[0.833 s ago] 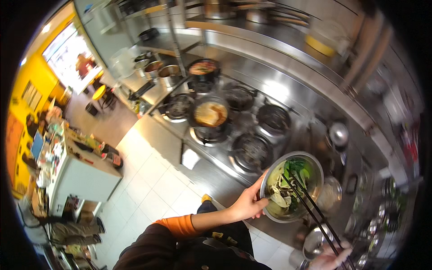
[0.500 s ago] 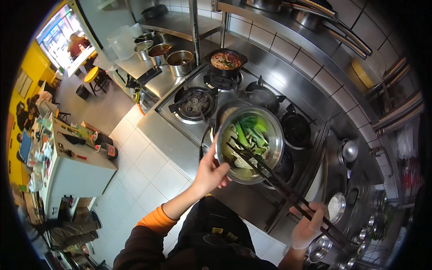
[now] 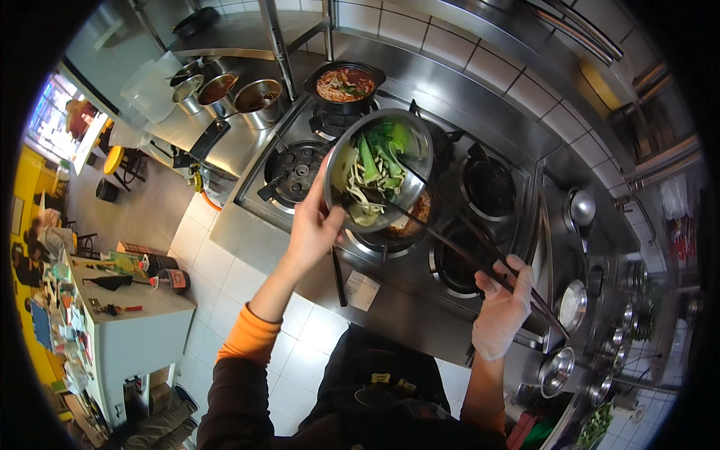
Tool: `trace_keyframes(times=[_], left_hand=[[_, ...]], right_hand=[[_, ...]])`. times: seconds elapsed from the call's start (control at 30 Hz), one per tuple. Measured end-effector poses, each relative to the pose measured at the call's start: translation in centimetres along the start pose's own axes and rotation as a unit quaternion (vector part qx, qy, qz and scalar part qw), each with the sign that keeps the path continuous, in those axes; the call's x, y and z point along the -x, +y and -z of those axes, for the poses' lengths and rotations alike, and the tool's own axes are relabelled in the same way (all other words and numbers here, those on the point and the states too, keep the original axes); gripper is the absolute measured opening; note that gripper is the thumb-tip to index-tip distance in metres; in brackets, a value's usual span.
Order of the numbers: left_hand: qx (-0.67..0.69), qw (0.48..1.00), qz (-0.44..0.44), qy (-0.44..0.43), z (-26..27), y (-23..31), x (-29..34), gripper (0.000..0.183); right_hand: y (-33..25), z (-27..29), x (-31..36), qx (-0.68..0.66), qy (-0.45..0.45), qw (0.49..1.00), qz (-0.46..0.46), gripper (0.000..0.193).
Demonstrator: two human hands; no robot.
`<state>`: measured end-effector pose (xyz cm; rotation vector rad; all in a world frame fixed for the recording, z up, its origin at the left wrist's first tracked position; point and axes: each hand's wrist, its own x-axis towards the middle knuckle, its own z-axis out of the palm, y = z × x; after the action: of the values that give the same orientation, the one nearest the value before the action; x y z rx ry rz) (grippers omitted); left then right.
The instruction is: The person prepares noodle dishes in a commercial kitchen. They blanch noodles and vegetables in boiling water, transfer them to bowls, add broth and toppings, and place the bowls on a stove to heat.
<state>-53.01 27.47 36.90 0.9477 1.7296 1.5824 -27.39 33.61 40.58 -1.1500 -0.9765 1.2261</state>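
My left hand [image 3: 313,222] grips the rim of a steel bowl [image 3: 418,144], thumb inside and fingers beneath. The bowl is tilted over the stove and holds green leafy vegetables [image 3: 388,139] with pale sliced pieces, perhaps mushrooms [image 3: 384,178]. In a clear glove, my right hand [image 3: 502,306] is closed around long dark chopsticks [image 3: 454,246], whose tips reach the bowl. Partly hidden under the bowl, a pot with brownish food [image 3: 414,219] sits on a front burner. A black pot of red noodle soup [image 3: 345,84] stands on a back burner.
Steel pots with ladles [image 3: 259,101] stand left of the stove [image 3: 262,238]. A white slip of paper [image 3: 361,290] lies on its front edge. Bare burners [image 3: 487,186] are to the right, and a steel ladle [image 3: 582,208] and several bowls [image 3: 556,371] lie beyond. A shelf [image 3: 255,37] overhangs the back.
The bowl has moved left and farther back and is tilted more, exposing the brownish pot below. My right hand has come up and left with the chopsticks. The whole view has shifted.
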Motion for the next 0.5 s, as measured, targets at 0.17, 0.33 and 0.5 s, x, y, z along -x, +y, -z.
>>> trace_keyframes(times=[0.17, 0.33, 0.5], left_hand=[[-0.174, 0.977, -0.102, -0.070, 0.9, -0.5, -4.2, 0.076], [-0.285, 0.925, -0.228, -0.107, 0.6, -0.5, -6.1, 0.074], [-0.306, 0.906, -0.247, -0.159, 0.2, -1.0, -6.3, 0.072]], right_hand=[[1.3, 0.0, -1.5, -0.090, 0.024, 0.994, -0.060, 0.033], [2.1, 1.2, -1.6, -0.107, 0.034, 0.992, -0.049, 0.033], [2.3, 2.3, -0.5, -0.111, 0.064, 0.991, -0.030, 0.031]])
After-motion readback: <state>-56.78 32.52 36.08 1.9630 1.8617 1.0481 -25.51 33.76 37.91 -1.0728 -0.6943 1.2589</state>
